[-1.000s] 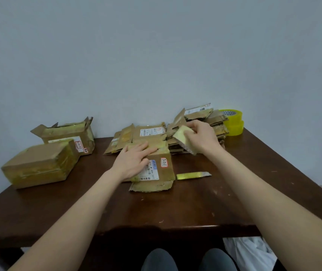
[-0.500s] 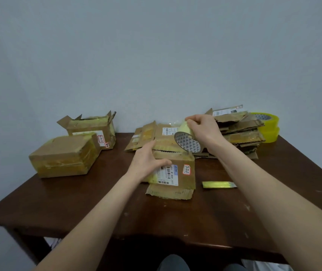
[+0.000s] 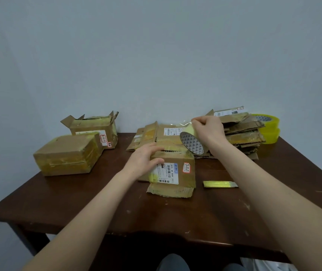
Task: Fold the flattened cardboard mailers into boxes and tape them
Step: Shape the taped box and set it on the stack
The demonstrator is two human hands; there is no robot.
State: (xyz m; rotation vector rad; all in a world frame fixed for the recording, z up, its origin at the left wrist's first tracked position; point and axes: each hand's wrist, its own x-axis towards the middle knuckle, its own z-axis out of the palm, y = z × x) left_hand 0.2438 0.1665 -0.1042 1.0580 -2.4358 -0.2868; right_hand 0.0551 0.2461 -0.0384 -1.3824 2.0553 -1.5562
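A folded cardboard mailer (image 3: 183, 174) with a barcode label and a red-edged sticker stands mid-table, its lower flap lying out toward me. My left hand (image 3: 143, 160) grips its top left corner. My right hand (image 3: 208, 130) holds a yellow tape roll (image 3: 190, 142) tilted above the box's far right edge, fingers curled round it. A clear strip of tape runs left from the roll. Flattened mailers lie in a pile (image 3: 240, 133) behind the right hand, with more (image 3: 150, 136) behind the box.
On the left are a taped box (image 3: 68, 156) and, behind it, an open-topped box (image 3: 95, 128). Two stacked yellow tape rolls (image 3: 269, 128) sit at the back right by the wall. A yellow tape strip (image 3: 219, 184) lies right of the box on the brown table (image 3: 97, 202).
My right hand has lifted the tape roll and tipped it, so its patterned core faces me. My left hand went from lying flat on the mailer to gripping its top corner. My head has risen and turned.
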